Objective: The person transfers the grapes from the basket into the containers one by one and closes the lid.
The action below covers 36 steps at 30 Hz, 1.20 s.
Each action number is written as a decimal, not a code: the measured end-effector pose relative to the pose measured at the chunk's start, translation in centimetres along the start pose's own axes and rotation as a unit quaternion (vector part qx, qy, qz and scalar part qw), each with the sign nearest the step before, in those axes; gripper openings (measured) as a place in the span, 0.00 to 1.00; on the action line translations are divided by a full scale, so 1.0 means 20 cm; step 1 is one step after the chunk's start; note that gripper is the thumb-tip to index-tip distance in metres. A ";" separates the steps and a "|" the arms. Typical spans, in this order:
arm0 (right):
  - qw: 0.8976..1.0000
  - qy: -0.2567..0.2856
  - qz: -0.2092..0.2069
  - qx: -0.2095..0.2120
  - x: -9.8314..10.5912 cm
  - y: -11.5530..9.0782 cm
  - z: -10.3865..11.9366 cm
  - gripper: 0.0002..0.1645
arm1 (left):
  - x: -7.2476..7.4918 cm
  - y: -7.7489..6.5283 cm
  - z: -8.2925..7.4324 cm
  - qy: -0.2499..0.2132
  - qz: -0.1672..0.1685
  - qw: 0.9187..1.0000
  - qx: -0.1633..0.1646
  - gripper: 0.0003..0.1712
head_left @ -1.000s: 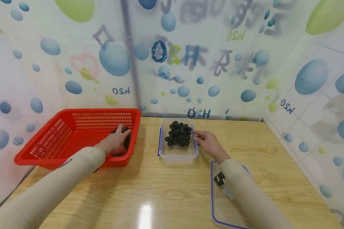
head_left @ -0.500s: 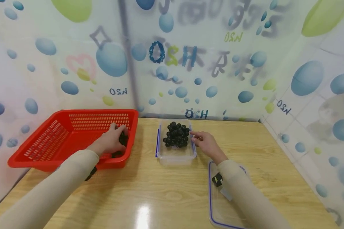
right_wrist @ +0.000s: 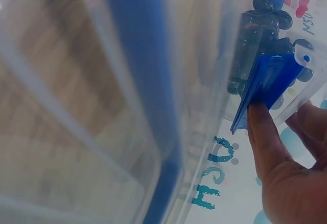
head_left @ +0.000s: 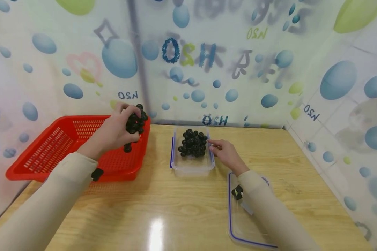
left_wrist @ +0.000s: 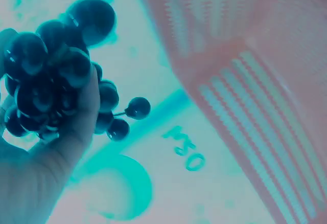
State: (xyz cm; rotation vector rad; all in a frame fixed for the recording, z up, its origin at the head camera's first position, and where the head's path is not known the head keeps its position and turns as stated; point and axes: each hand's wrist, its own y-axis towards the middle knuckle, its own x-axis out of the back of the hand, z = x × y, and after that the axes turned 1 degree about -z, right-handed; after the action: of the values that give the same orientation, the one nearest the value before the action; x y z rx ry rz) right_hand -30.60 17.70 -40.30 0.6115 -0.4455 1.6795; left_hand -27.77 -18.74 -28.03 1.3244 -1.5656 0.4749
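My left hand grips a bunch of black grapes above the right side of the red basket. In the left wrist view the thumb lies across the grapes, and a few of them stick out past it. A clear plastic food container stands mid-table with another bunch of black grapes inside. At its right rim is my right hand, index finger and thumb at the edge. Seen from the right wrist, the thumb touches the container's blue latch, with fingers beyond it.
A clear lid with a blue seal lies on the wooden table under my right forearm. Behind the table hangs a patterned curtain, close behind basket and container. A black wrist device shows by the right sleeve.
My left hand has risen out of the red basket, bringing up the bunch of grapes. The right hand stays at the container's rim. The head view has shifted slightly.
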 end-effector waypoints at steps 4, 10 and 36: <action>1.000 0.006 0.001 0.001 0.00 0.00 0.00 0.23 | -0.04 0.04 -0.10 -0.028 0.018 0.997 -0.070 0.27; 1.000 0.020 0.000 0.000 -0.01 0.00 -0.02 0.22 | -0.20 0.11 -0.23 -0.057 0.087 0.984 -0.146 0.28; 0.999 0.034 0.003 -0.011 0.02 0.02 -0.02 0.24 | -0.63 0.22 -0.36 -0.010 0.230 0.948 -0.220 0.27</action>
State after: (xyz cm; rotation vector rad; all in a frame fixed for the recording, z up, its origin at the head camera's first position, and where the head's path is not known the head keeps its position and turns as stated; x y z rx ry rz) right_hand -31.04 18.10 -40.33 0.5352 -0.4171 1.6930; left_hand -29.84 -5.13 -34.50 0.6249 -1.8698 0.3628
